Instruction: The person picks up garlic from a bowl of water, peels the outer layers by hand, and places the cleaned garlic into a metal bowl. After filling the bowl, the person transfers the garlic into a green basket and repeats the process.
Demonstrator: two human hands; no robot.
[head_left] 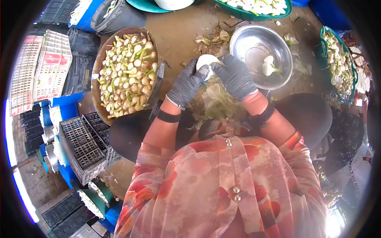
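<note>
In dark grey gloves, my two hands meet around a white garlic bulb (206,60) in front of my body. My left hand (188,82) has its fingers wrapped about the bulb's lower left side. The fingers of my right hand (237,76) pinch at the bulb's right end, where a pale flap or stem shows. Pale peeled skins (216,97) lie in a heap just below my hands. Close to my right hand stands a shiny metal bowl (248,43), with a peeled bulb (270,66) and its green stem inside.
On the left is a wide tub (95,85) of water and many stemmed bulbs. Green baskets of bulbs stand at the back (256,15) and far right (353,75). Plastic crates (81,146) are stacked at left, near a grey bucket (133,20). My bent knees flank the heap.
</note>
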